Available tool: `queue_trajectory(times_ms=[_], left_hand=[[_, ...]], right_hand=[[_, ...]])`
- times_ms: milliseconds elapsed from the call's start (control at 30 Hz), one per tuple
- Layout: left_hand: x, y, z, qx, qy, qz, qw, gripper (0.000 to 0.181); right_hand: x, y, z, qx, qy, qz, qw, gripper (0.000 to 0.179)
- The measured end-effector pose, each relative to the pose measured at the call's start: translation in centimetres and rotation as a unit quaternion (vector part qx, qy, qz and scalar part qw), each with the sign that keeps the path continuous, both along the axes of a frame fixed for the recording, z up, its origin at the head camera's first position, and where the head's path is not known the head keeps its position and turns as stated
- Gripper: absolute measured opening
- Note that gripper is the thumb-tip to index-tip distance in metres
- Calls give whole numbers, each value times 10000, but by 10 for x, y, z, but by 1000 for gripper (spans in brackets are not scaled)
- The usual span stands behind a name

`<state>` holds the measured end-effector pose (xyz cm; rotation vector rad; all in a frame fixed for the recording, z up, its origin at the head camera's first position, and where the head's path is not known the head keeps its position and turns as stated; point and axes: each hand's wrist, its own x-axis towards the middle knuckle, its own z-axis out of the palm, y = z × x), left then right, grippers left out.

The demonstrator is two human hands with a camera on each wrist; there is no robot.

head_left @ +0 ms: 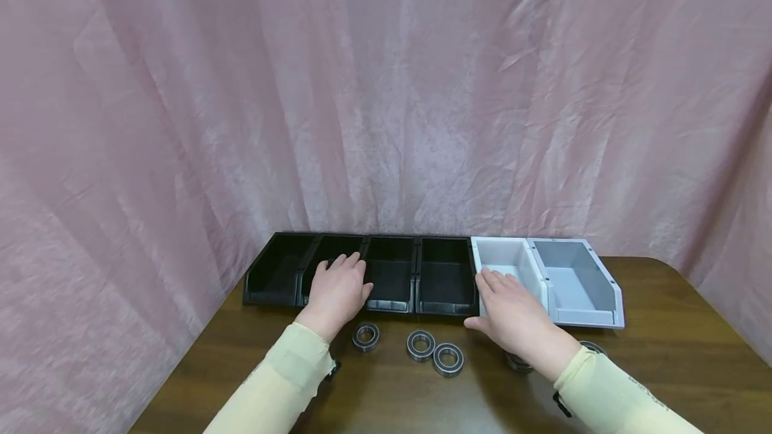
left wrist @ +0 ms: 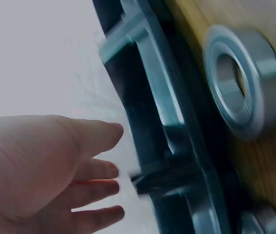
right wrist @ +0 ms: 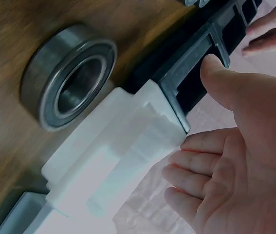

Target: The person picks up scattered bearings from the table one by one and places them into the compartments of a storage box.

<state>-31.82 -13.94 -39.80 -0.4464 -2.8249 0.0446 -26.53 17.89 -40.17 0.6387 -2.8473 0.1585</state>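
Observation:
My left hand (head_left: 336, 290) is above the second black bin from the left, its fingers pointing away from me and holding nothing. In the left wrist view that hand (left wrist: 45, 170) is beside the front of the black bins (left wrist: 162, 78). Over the front of the white bin (head_left: 503, 246) reaches my right hand (head_left: 521, 320), with nothing in its grasp. The right wrist view has its fingers loosely extended and the thumb apart, near the white bin's corner (right wrist: 152, 97). Ball bearings (head_left: 366, 337) lie on the table in front of the bins; one bearing (head_left: 519, 364) is partly hidden beneath the right hand.
Several black bins (head_left: 391, 305) stand side by side, followed by the white one and a grey bin (head_left: 588, 318) at the right. Two bearings (head_left: 448, 359) lie together mid-table, and another (head_left: 593, 347) shows behind the right wrist. A pink curtain (head_left: 386, 99) hangs behind the wooden table (head_left: 669, 327).

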Motion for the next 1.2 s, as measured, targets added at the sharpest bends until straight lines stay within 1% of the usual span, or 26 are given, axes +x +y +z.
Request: queue_trajectory(times_ms=[100,200,300,367,567,700,867,1000,1200], left_hand=[[3,14,2,52,114,-250,9996,56],[5,31,2,62,204,-601,9980,59],[8,46,-1,15,164,-840,9963,60],[9,53,-4,13,100,-934,9956,59],[10,65,-9,-96,21,-1013,9948,56],[9,70,-11,-164,32,-1013,9947,56],[11,70,-12,-164,-10,-919,9956,57],[11,69,-12,-190,-49,-907,9957,57],[9,67,-13,-308,8,-964,9949,57]], right_hand=[[0,5,-3,-20,37,30,10000,82],[0,8,-7,-84,230,165,9996,81],[1,9,-12,-116,423,334,9985,81],[1,10,-14,-72,488,417,9979,81],[-1,8,-12,95,512,457,9976,81],[-2,7,-10,69,581,422,9974,81],[-1,3,-10,-29,577,362,9977,82],[0,2,-11,-38,529,367,9979,83],[-3,1,-13,-52,734,428,9964,83]])
